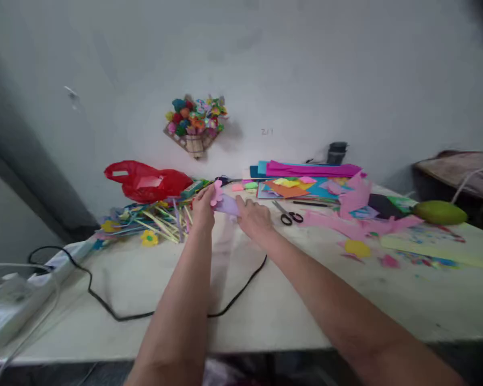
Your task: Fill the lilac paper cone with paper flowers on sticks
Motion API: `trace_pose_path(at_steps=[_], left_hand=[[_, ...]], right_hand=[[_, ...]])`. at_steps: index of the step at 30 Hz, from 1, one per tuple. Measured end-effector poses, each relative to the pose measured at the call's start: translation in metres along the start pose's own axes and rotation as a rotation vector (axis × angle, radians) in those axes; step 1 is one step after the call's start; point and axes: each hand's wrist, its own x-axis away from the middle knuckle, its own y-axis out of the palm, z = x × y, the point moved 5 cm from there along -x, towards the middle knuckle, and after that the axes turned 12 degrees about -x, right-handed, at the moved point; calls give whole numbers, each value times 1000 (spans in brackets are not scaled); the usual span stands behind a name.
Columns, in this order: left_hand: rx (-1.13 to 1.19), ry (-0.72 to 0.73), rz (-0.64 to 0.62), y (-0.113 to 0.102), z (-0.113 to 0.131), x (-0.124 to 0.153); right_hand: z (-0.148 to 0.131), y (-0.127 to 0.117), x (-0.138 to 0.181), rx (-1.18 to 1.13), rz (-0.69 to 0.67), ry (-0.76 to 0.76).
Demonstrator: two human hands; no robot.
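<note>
Head view: fingers of left hand (203,210) pinch pink flower (216,193); right hand (254,217) grips adjoining lilac paper (227,205).

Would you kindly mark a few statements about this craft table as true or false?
1. The left hand and right hand both touch a lilac paper piece. True.
2. The scissors lie left of the left hand. False: they lie right of the right hand.
3. The red bag hangs on the wall. False: it lies on the table; a flower basket hangs there.
4. A black cable runs across the table. True.
</note>
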Motion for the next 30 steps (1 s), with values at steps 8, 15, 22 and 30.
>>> trace_pose_path(at_steps=[8, 15, 22, 30], left_hand=[[-70, 129, -118, -3, 3, -3], [-164, 283, -254, 1, 8, 1], [-139, 304, -272, 1, 6, -4], [-111, 266, -214, 3, 12, 4]], right_hand=[[-1, -1, 4, -22, -66, -7], [2, -2, 3, -29, -38, -16], [2, -2, 4, -32, -47, -22], [0, -2, 4, -22, -57, -12]])
